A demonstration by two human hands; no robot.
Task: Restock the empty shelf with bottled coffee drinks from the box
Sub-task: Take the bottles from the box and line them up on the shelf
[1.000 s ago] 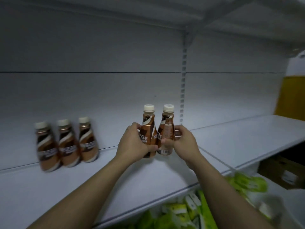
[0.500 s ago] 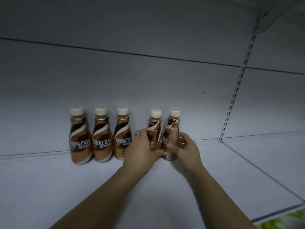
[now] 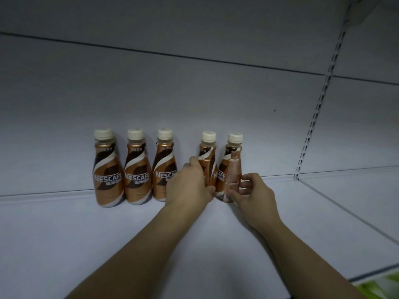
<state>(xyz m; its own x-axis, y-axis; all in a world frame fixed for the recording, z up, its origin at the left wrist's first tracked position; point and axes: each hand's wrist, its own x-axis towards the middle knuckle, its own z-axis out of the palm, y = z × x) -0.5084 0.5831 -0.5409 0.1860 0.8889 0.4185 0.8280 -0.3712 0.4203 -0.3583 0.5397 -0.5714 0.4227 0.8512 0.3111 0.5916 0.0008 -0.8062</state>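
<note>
Nearest the camera, 2 bare forearms reach forward over the white shelf [image 3: 64,244], which is bare across its near part. A strip of green packaging [image 3: 382,287] shows below the shelf edge at the near right.

Further in, the left hand [image 3: 187,186] wraps the 4th bottle [image 3: 207,160] from its left side, fingers curled round the far side and thumb [image 3: 210,189] pressed against the lower front. Just right of it, the right hand [image 3: 253,196] pinches the 5th bottle [image 3: 232,169] low on its body, thumb on the near side, fingertips [image 3: 245,184] on the right side. Those 2 bottles stand upright at the back of the shelf, touching each other, bases hidden partly by the hands.

To the left, 3 bottles [image 3: 138,169] stand upright in a row against the back panel [image 3: 194,93], brown labels facing out, cream caps on. The nearest of them sits just beside the left hand.

Far right, a slotted upright [image 3: 319,104] runs up the back panel.
</note>
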